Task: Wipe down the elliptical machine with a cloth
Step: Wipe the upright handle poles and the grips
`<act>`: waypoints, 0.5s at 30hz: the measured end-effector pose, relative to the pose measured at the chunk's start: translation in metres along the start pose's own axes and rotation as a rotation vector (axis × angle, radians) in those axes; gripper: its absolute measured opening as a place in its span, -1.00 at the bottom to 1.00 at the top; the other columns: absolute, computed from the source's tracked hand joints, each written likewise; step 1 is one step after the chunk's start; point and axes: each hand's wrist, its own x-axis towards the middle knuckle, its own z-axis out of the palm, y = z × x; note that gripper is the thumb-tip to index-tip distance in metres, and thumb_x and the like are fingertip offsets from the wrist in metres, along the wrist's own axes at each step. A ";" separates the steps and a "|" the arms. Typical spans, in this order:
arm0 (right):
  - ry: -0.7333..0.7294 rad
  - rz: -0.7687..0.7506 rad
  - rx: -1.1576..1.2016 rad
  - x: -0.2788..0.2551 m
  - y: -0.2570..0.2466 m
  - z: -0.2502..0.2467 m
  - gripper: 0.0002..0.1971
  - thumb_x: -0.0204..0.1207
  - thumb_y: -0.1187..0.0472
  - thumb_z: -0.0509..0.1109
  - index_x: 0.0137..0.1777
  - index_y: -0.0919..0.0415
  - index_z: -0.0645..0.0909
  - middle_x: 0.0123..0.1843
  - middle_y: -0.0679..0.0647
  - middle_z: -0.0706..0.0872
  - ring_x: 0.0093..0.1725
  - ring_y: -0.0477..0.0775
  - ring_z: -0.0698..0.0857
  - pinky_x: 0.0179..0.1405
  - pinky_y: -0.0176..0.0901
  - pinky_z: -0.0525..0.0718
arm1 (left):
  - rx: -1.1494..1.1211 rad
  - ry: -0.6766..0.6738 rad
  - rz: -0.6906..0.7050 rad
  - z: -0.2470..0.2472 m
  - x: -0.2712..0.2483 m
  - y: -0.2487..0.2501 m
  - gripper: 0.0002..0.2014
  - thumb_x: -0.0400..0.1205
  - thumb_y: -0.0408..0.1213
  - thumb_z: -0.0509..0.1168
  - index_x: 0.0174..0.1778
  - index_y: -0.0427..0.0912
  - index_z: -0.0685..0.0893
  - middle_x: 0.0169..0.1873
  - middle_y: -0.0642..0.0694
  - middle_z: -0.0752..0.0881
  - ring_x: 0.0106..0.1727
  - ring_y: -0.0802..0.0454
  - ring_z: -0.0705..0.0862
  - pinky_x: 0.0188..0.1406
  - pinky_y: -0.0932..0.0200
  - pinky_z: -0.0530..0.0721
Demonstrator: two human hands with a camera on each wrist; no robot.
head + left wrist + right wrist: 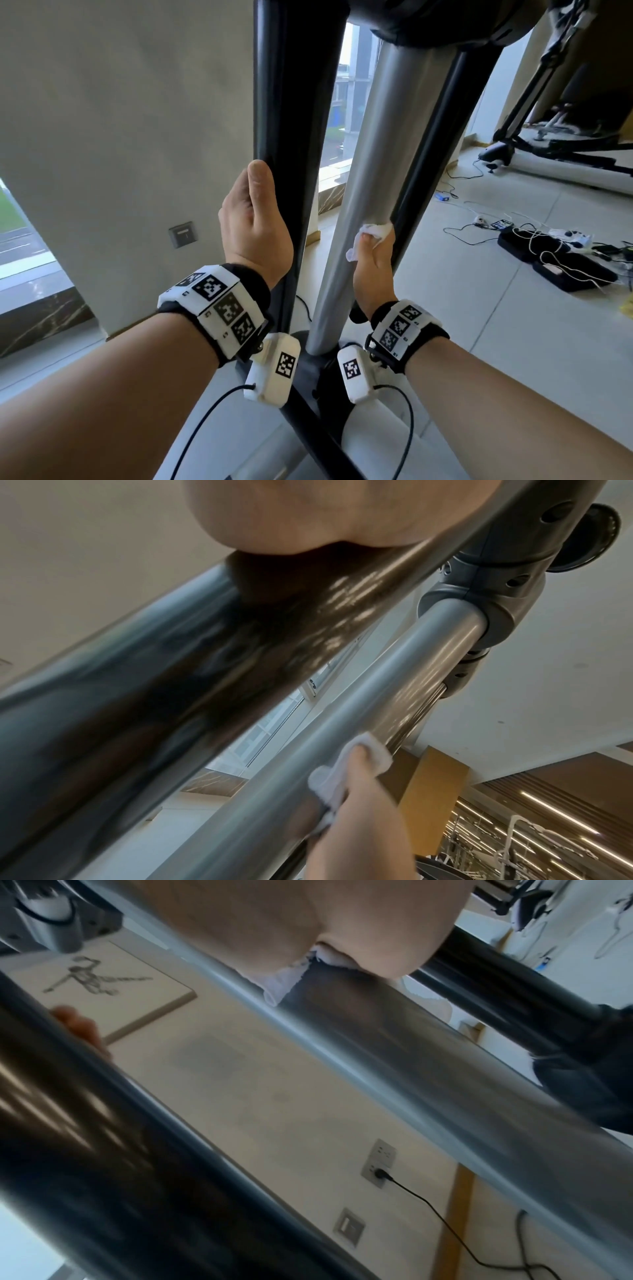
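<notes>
Right hand [373,263]: wrapped around the silver post [370,164] of the elliptical machine, white cloth [371,234] pinched under thumb and fingers, pressed against the post about halfway up. Cloth bunched, one corner hanging loose at the left of the hand.

Left hand [255,219]: grasping the black bar [291,120] just left of the silver post, thumb pointing up along it.

Second black bar [431,144] just right of the silver post. Behind: wall switch [183,234], window, cables and black cases [555,257] on the tiled floor.
</notes>
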 end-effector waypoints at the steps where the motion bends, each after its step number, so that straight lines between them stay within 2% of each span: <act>1: -0.008 0.005 -0.034 -0.005 0.009 0.000 -0.83 0.74 0.10 0.15 0.25 0.13 0.40 -0.14 -0.27 0.66 -0.20 -0.26 0.65 -0.08 -0.49 0.62 | -0.003 0.004 -0.002 0.000 0.000 0.000 -0.51 0.74 0.26 -0.18 -0.40 0.03 0.17 -0.54 0.12 0.24 -0.49 0.12 0.21 -0.44 0.17 0.21; 3: -0.014 0.054 -0.099 -0.015 0.025 0.000 -0.76 0.76 0.11 0.17 0.34 0.17 0.38 -0.06 -0.04 0.69 -0.18 -0.24 0.67 -0.12 -0.51 0.58 | -0.014 0.014 0.004 0.001 0.000 0.000 -0.52 0.74 0.25 -0.17 -0.40 0.05 0.18 -0.54 0.14 0.24 -0.48 0.14 0.21 -0.43 0.15 0.22; 5: -0.029 0.143 -0.098 -0.026 0.040 -0.001 -0.69 0.78 0.13 0.19 0.46 0.20 0.36 0.07 0.11 0.68 -0.04 -0.16 0.69 -0.02 -0.51 0.59 | -0.020 0.019 0.011 0.001 0.001 0.000 -0.54 0.76 0.24 -0.17 -0.40 0.07 0.18 -0.53 0.13 0.25 -0.47 0.12 0.22 -0.42 0.10 0.24; 6: -0.035 0.201 -0.070 -0.032 0.046 -0.001 -0.66 0.80 0.15 0.19 0.51 0.22 0.35 0.17 0.15 0.67 0.08 -0.08 0.70 0.12 -0.43 0.61 | -0.024 0.020 0.007 0.002 0.002 -0.001 -0.54 0.76 0.23 -0.17 -0.40 0.08 0.18 -0.51 0.11 0.25 -0.46 0.09 0.22 -0.41 0.06 0.24; 8: 0.013 0.363 0.022 -0.041 0.054 0.001 -0.58 0.82 0.12 0.17 0.63 0.17 0.33 0.41 0.17 0.62 0.36 0.04 0.64 0.45 -0.13 0.58 | -0.031 0.020 -0.002 0.002 0.003 -0.001 -0.53 0.76 0.24 -0.17 -0.40 0.06 0.18 -0.50 0.06 0.26 -0.45 0.00 0.23 -0.40 -0.04 0.24; 10: 0.090 0.497 0.015 -0.044 0.058 0.005 -0.51 0.82 -0.04 0.14 0.69 0.10 0.35 0.56 0.15 0.56 0.50 0.13 0.58 0.53 0.00 0.50 | -0.027 0.020 0.000 0.001 0.003 0.000 -0.52 0.75 0.25 -0.17 -0.40 0.05 0.19 -0.49 0.02 0.27 -0.44 -0.03 0.24 -0.40 -0.08 0.24; 11: 0.108 0.538 -0.002 -0.042 0.057 0.006 -0.49 0.80 -0.12 0.13 0.64 0.12 0.42 0.53 0.17 0.60 0.47 0.15 0.60 0.52 -0.01 0.49 | -0.023 0.019 0.001 0.001 0.004 0.001 -0.52 0.75 0.25 -0.18 -0.40 0.05 0.19 -0.49 0.02 0.27 -0.44 -0.03 0.24 -0.39 -0.08 0.25; 12: 0.120 0.559 0.017 -0.039 0.055 0.005 -0.45 0.74 -0.20 0.12 0.51 0.17 0.54 0.40 0.19 0.70 0.34 0.11 0.66 0.47 -0.14 0.52 | -0.017 0.017 -0.001 0.000 0.004 0.001 -0.52 0.75 0.25 -0.18 -0.40 0.04 0.19 -0.50 0.02 0.27 -0.44 -0.02 0.24 -0.39 -0.07 0.25; 13: 0.125 0.552 0.057 -0.034 0.050 0.003 -0.40 0.63 -0.27 0.11 0.33 0.23 0.60 0.20 0.23 0.77 0.13 0.01 0.69 0.36 -0.31 0.55 | -0.011 0.016 -0.002 0.000 0.004 0.001 -0.52 0.74 0.25 -0.18 -0.40 0.04 0.19 -0.50 0.03 0.27 -0.44 -0.02 0.24 -0.39 -0.06 0.25; 14: 0.125 0.519 0.078 -0.029 0.043 0.000 -0.36 0.50 -0.32 0.09 0.20 0.24 0.58 0.00 0.25 0.76 -0.06 -0.09 0.67 0.13 -0.40 0.56 | -0.009 0.012 -0.003 0.000 0.003 0.001 -0.52 0.74 0.25 -0.19 -0.40 0.03 0.18 -0.50 0.04 0.27 -0.44 -0.01 0.24 -0.39 -0.06 0.25; 15: 0.121 0.482 0.083 -0.023 0.037 -0.003 -0.37 0.40 -0.35 0.07 0.13 0.18 0.57 -0.09 0.24 0.72 -0.18 -0.17 0.66 -0.01 -0.36 0.54 | -0.012 0.010 -0.002 0.000 0.003 0.001 -0.52 0.74 0.26 -0.19 -0.40 0.04 0.18 -0.50 0.04 0.27 -0.43 -0.01 0.24 -0.39 -0.06 0.25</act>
